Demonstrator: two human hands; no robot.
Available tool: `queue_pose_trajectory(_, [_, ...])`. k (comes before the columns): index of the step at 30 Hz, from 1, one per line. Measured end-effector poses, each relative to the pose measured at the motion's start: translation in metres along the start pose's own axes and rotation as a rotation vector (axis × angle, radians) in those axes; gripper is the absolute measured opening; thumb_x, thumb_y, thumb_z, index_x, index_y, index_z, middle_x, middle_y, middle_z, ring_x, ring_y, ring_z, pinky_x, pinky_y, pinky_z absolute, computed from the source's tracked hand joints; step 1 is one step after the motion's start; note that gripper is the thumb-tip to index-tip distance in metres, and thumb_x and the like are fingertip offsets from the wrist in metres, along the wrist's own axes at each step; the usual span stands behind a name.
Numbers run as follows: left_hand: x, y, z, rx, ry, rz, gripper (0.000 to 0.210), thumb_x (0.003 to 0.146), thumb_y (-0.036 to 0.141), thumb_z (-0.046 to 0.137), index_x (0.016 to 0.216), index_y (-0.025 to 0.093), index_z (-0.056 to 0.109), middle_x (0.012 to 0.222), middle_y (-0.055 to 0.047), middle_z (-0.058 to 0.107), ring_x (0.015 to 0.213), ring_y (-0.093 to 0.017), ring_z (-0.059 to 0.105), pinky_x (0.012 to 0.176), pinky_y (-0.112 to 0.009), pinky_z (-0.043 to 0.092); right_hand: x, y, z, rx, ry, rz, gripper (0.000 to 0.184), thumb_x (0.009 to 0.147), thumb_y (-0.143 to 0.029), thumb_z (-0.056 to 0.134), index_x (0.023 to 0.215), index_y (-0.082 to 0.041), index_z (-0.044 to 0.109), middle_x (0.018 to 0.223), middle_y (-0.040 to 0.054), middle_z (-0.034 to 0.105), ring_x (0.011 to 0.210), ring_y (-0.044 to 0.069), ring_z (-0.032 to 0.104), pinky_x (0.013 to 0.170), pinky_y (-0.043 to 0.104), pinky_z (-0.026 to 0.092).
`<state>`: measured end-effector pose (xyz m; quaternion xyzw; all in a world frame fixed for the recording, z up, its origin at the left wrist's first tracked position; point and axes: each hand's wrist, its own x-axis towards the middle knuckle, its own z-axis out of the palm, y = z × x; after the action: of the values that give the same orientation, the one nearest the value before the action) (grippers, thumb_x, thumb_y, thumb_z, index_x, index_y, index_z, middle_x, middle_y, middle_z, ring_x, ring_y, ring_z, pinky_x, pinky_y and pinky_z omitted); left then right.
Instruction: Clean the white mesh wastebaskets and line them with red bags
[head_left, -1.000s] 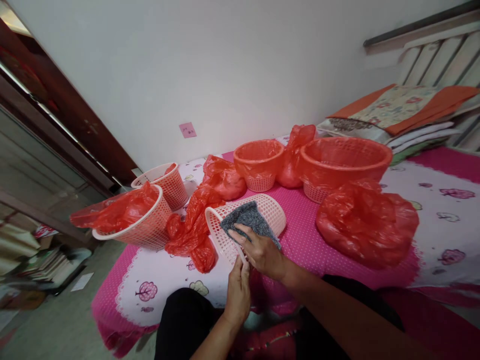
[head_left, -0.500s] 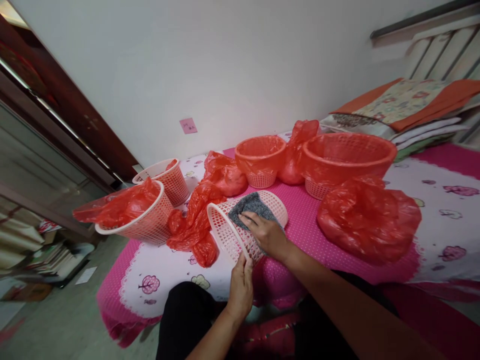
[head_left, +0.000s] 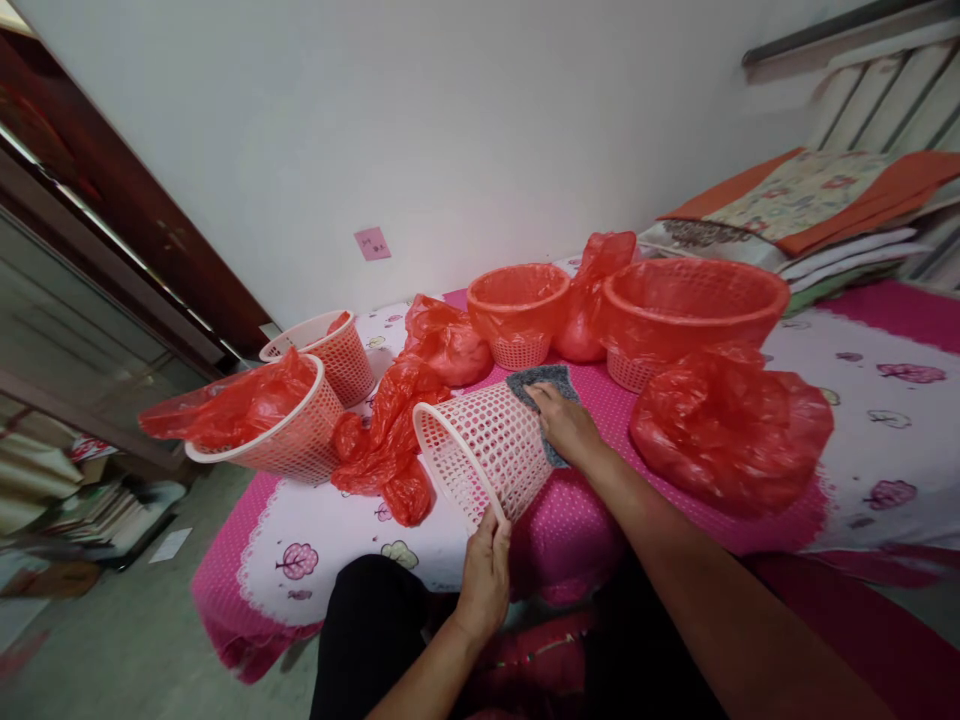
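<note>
A pale pink perforated plastic basket (head_left: pixel 491 435) lies on its side on the bed, its mouth toward the left. My left hand (head_left: pixel 485 575) grips the near edge of its rim, thumb and fingers closed on it. At the basket's base end, my right hand (head_left: pixel 568 425) presses a grey cloth (head_left: pixel 553 378) against the wall, fingers bent over the fabric. Part of the cloth hangs down past the base. Just left of the basket's mouth lies a crumpled red plastic bag (head_left: pixel 405 485).
Two baskets stand at the left, the nearer basket (head_left: pixel 300 450) holding red plastic. Behind are a small lined basket (head_left: pixel 519 310) and a larger lined basket (head_left: pixel 694 300). A puffed red bag (head_left: pixel 731 430) sits to the right. Folded bedding (head_left: pixel 810 205) is stacked at the far right.
My right hand has slid the cloth from the middle of the basket's side to its base end, away to the right. My left hand keeps its hold on the rim.
</note>
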<state>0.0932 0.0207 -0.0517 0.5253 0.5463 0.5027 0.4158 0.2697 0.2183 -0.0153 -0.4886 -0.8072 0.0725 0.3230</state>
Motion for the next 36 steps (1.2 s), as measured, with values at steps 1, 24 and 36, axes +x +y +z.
queue_pose_trajectory(1, [0.0, -0.002, 0.0, -0.008, 0.008, -0.009, 0.056, 0.102, 0.059, 0.055, 0.138, 0.019, 0.068, 0.15, -0.017, 0.066, 0.145, -0.033, 0.056, 0.129, -0.05, 0.033, 0.001, 0.005, 0.0, 0.002, 0.0, 0.028, 0.06, 0.093, -0.005, 0.046, 0.15, -0.021, 0.06, 0.152, 0.0148, 0.06, 0.129, 0.032, 0.065, 0.102, 0.044, 0.058])
queue_pose_trajectory(24, [0.045, 0.034, -0.019, -0.123, 0.204, -0.059, 0.065, 0.086, 0.082, 0.063, 0.093, 0.018, 0.069, 0.087, -0.007, 0.071, 0.087, -0.024, 0.067, 0.09, -0.039, 0.056, -0.006, 0.038, 0.031, 0.263, 0.142, 0.182, 0.058, 0.087, -0.008, 0.044, 0.142, -0.014, 0.061, 0.136, 0.0175, 0.063, 0.13, 0.029, 0.06, 0.116, 0.047, 0.049])
queue_pose_trajectory(36, [0.054, 0.061, -0.026, -0.363, 0.168, -0.165, 0.064, 0.077, 0.08, 0.076, 0.094, 0.019, 0.067, 0.082, -0.003, 0.071, 0.073, -0.02, 0.068, 0.071, -0.033, 0.057, -0.018, -0.023, -0.005, 0.572, 0.229, 0.026, 0.045, 0.091, -0.018, 0.055, 0.134, -0.022, 0.069, 0.133, 0.0102, 0.073, 0.126, 0.027, 0.067, 0.116, 0.051, 0.05])
